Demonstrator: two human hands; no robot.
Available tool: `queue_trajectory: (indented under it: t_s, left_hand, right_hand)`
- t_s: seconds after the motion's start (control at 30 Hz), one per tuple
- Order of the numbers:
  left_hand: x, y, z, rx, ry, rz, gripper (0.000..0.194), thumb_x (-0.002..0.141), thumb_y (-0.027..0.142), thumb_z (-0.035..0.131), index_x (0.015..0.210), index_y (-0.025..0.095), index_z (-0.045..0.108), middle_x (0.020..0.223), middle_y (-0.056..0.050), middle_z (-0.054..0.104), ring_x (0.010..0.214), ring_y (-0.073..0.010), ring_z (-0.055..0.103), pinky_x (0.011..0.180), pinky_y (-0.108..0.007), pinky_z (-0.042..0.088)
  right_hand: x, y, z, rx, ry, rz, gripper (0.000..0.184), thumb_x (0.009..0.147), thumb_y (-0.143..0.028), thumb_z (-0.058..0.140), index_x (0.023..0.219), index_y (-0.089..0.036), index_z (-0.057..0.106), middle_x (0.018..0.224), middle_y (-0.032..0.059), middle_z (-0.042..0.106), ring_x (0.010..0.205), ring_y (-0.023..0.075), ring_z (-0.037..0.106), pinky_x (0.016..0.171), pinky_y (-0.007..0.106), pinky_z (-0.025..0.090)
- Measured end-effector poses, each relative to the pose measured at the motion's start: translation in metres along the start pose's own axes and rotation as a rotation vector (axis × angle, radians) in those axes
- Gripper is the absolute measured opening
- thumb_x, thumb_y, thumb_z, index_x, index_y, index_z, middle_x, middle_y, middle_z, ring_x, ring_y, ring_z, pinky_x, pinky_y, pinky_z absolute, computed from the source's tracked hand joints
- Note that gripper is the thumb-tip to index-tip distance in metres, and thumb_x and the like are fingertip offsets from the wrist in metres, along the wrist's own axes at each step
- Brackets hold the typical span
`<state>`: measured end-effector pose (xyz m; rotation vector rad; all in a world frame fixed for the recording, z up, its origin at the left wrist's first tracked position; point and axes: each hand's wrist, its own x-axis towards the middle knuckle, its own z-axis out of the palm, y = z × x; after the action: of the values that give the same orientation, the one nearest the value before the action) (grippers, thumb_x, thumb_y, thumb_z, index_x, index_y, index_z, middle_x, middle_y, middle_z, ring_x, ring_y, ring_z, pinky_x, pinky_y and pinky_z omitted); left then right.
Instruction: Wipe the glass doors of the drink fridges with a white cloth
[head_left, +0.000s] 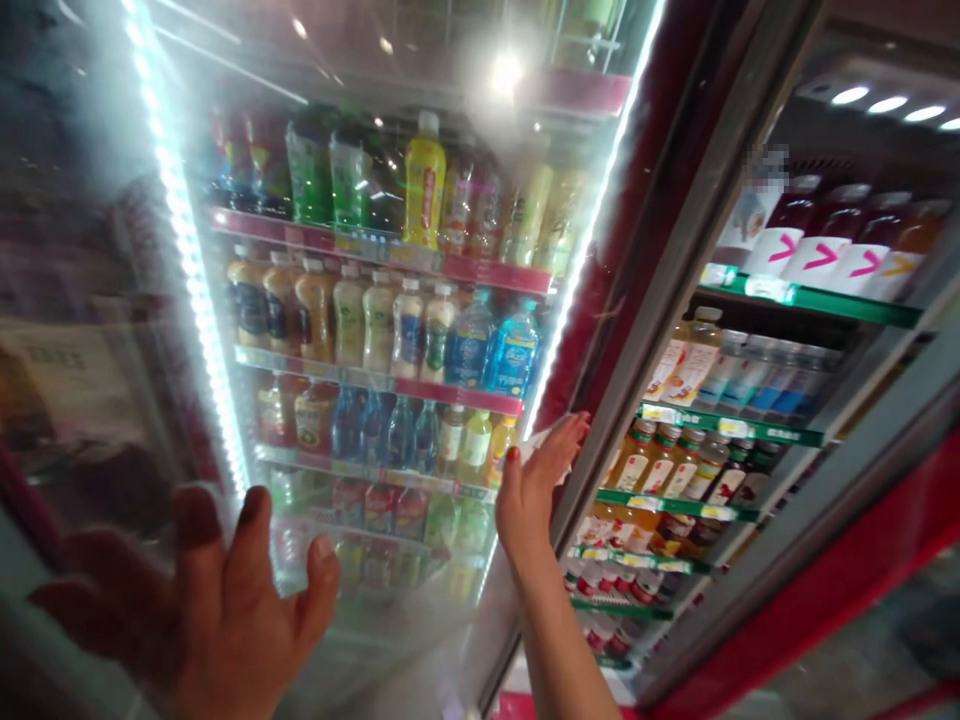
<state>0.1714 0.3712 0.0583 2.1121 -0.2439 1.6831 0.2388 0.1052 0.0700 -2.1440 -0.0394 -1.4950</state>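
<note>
My right hand [536, 490] reaches to the right side of a glass fridge door [360, 610], near its metal frame. It holds a thin white cloth or tissue [531, 440], which shows beside the thumb and past the fingers, flat against the door. My left hand [217, 600] is raised at the lower left, fingers spread with nothing in them. Blur keeps me from telling whether it touches the glass. Behind the door stand rows of drinks, among them a yellow bottle [425, 185] and a bright blue bottle [516, 348].
Light strips [184, 240] run down both sides of the door. To the right, a second fridge holds bottles with white labels [821, 240] on green-edged shelves [817, 300]. A metal door frame [660, 310] stands between the fridges. A red band [825, 620] crosses the lower right.
</note>
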Motion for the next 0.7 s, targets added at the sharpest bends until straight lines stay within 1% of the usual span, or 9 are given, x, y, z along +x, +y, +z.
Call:
queue_trajectory:
  t_s: [0.1,0.2,0.27,0.33,0.43,0.5,0.6,0.63,0.7]
  left_hand:
    - [0.016,0.009,-0.004,0.149,0.042,0.21,0.094,0.095,0.032,0.075,0.177,0.02,0.03,0.187,-0.014,0.023,0.172,-0.0418,0.026,0.146,-0.06,0.026]
    - [0.02,0.013,-0.005,0.142,0.042,0.221,0.093,0.097,0.03,0.073,0.177,0.017,0.029,0.186,-0.014,0.023,0.173,-0.0374,0.025,0.145,-0.056,0.028]
    - [0.02,0.016,-0.005,0.167,0.043,0.213,0.091,0.097,0.03,0.074,0.176,0.015,0.031,0.186,-0.014,0.022,0.174,-0.0327,0.025,0.145,-0.047,0.027]
    - [0.019,0.02,-0.004,0.206,0.05,0.216,0.09,0.098,0.03,0.074,0.176,0.014,0.032,0.186,-0.016,0.022,0.174,-0.0307,0.025,0.145,-0.041,0.027]
    - [0.018,0.022,-0.004,0.245,0.063,0.187,0.089,0.099,0.032,0.073,0.176,0.017,0.031,0.186,-0.017,0.022,0.173,-0.034,0.028,0.142,-0.046,0.032]
    - [0.017,0.02,-0.006,0.246,0.045,0.177,0.09,0.099,0.032,0.072,0.177,0.018,0.03,0.186,-0.017,0.022,0.172,-0.0352,0.028,0.141,-0.047,0.033]
    - [0.015,0.015,-0.008,0.251,0.024,0.201,0.091,0.098,0.033,0.073,0.177,0.017,0.031,0.186,-0.018,0.021,0.173,-0.0338,0.027,0.141,-0.042,0.032]
    - [0.014,0.014,-0.008,0.258,0.027,0.208,0.091,0.097,0.034,0.074,0.176,0.017,0.032,0.186,-0.018,0.022,0.173,-0.0339,0.028,0.14,-0.042,0.033]
    - [0.014,0.014,-0.009,0.268,0.035,0.224,0.092,0.096,0.036,0.077,0.176,0.018,0.034,0.186,-0.017,0.025,0.172,-0.035,0.03,0.139,-0.044,0.035]
  right_hand:
    - [-0.022,-0.045,0.006,0.052,-0.098,-0.387,0.094,0.108,-0.052,0.055,0.182,-0.015,0.01,0.19,0.0179,0.017,0.178,0.0383,-0.001,0.141,0.075,0.013]
    - [-0.054,-0.04,0.004,0.056,-0.158,-0.694,0.09,0.104,-0.057,0.062,0.18,-0.027,0.026,0.186,0.0053,0.035,0.179,0.0289,0.002,0.146,0.061,0.007]
    - [-0.047,-0.011,-0.004,0.024,-0.153,-0.56,0.091,0.108,-0.053,0.055,0.183,-0.025,0.012,0.191,0.0083,0.018,0.179,0.0312,-0.005,0.143,0.069,0.007]
    - [-0.017,0.01,-0.011,0.017,-0.118,-0.253,0.091,0.113,-0.049,0.044,0.181,-0.023,-0.01,0.191,0.0148,-0.008,0.177,0.0396,-0.014,0.135,0.085,0.01]
    - [0.025,-0.003,-0.012,0.053,-0.043,-0.022,0.091,0.115,-0.05,0.036,0.178,-0.025,-0.024,0.189,0.016,-0.022,0.175,0.0455,-0.017,0.129,0.093,0.01]
    - [0.021,-0.031,-0.009,0.056,-0.067,-0.185,0.094,0.113,-0.053,0.042,0.18,-0.025,-0.017,0.191,0.0118,-0.011,0.176,0.0428,-0.014,0.134,0.087,0.007]
    - [-0.018,-0.05,-0.005,0.042,-0.154,-0.655,0.091,0.109,-0.055,0.051,0.183,-0.032,0.003,0.192,-0.0037,0.008,0.179,0.0287,-0.008,0.145,0.063,-0.004]
    - [-0.03,-0.045,-0.005,0.027,-0.167,-0.726,0.09,0.108,-0.055,0.051,0.183,-0.032,0.005,0.192,-0.0062,0.008,0.179,0.026,-0.007,0.145,0.058,-0.006]
    - [-0.034,-0.021,-0.007,-0.004,-0.159,-0.624,0.091,0.11,-0.052,0.049,0.183,-0.029,0.001,0.193,-0.0004,0.001,0.179,0.0306,-0.009,0.144,0.067,-0.003]
